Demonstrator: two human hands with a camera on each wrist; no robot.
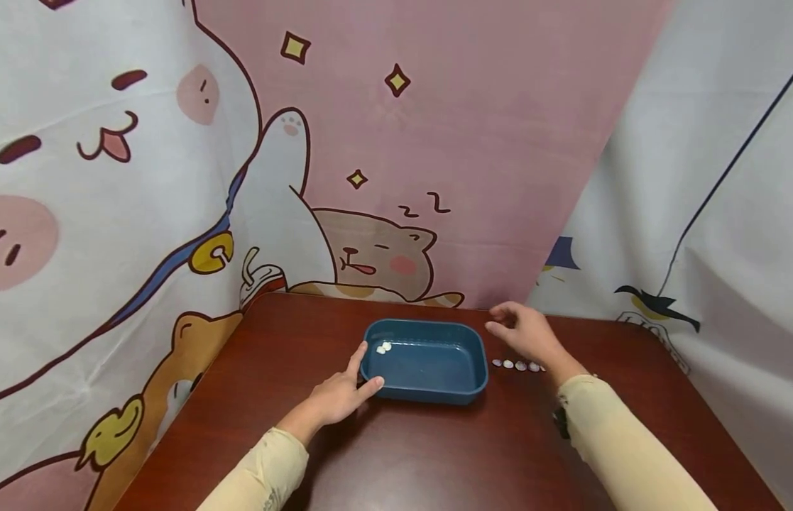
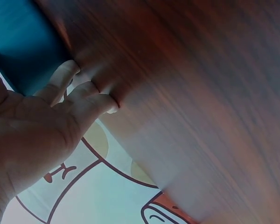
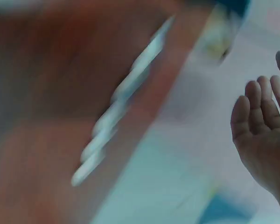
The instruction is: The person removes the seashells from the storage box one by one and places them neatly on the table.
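Note:
A blue rectangular dish (image 1: 424,394) stands on the table. My left hand (image 1: 337,394) rests at its near left corner, thumb and forefinger spread along the outside. In the left wrist view the other fingers reach down to the wood beside the blue wall (image 2: 25,51). Two small white pieces (image 1: 384,347) lie inside, at the dish's left end. Right of the dish, several small whitish oval pieces (image 1: 520,366) form a row. Above and behind that row my right hand (image 1: 527,333) is raised, fingers loosely bent, with nothing visible in them. The right wrist view blurs the row (image 3: 121,100).
The dark red-brown wooden table (image 1: 428,461) backs onto a printed cloth (image 1: 498,142) with cartoon animals, which also hangs along the left side. Pale cloth (image 1: 741,284) borders the right edge.

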